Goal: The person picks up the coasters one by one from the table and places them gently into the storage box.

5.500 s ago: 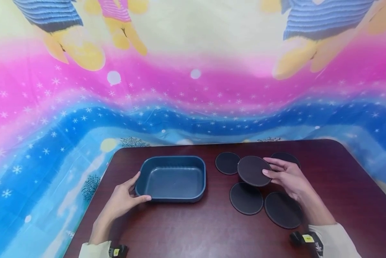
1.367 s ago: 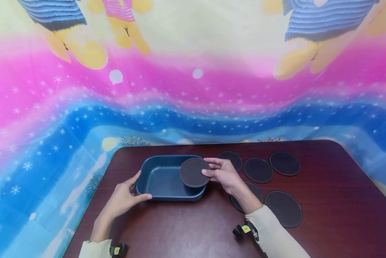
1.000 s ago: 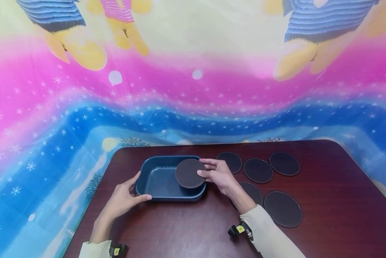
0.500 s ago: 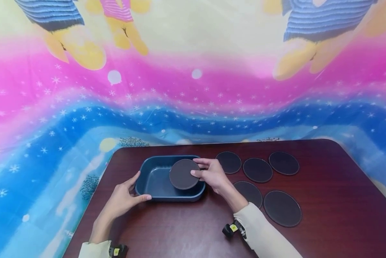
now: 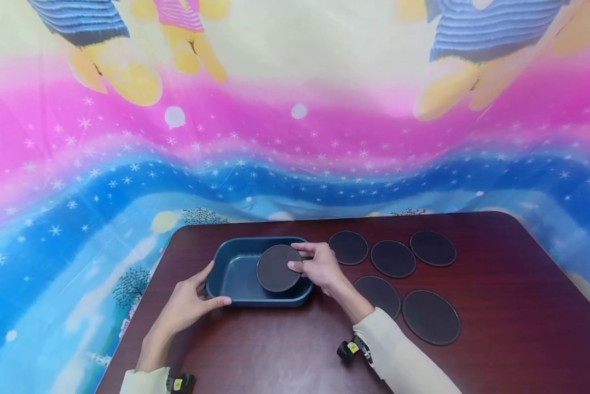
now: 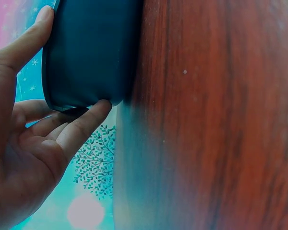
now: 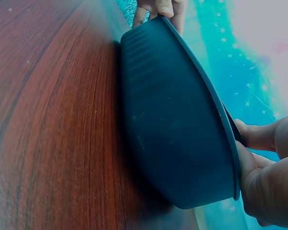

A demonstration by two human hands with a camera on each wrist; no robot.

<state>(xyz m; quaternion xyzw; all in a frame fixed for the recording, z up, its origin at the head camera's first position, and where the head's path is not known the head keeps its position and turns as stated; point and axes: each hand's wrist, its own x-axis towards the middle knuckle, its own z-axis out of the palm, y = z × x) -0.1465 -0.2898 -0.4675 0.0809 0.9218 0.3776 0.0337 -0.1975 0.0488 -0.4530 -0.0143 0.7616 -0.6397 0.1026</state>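
A dark blue rectangular container (image 5: pixel 260 302) with rounded corners stands upright on the table. My left hand (image 5: pixel 185 303) grips its left end, thumb at the near rim. In the left wrist view its fingers (image 6: pixel 84 127) press the outside of the container (image 6: pixel 93 52). Over the container's right half, my right hand (image 5: pixel 323 268) pinches a round dark brown coaster (image 5: pixel 275 271) between thumb and fingers. The coaster slants below rim level on its near side; whether it touches the bottom is hidden. Only its thin edge shows in the right wrist view, beyond the container (image 7: pixel 177 120).
Several similar coasters lie flat to the right, among them one at the back right (image 5: pixel 433 248) and one at the front right (image 5: pixel 431 317). My right forearm partly covers another coaster (image 5: pixel 380 295). A printed cloth (image 5: pixel 295 148) hangs behind the brown wooden table (image 5: pixel 275 350).
My right hand has carried the coaster leftward from among the other coasters to over the container, most recently a little further left and down. The left hand and container have stayed put.
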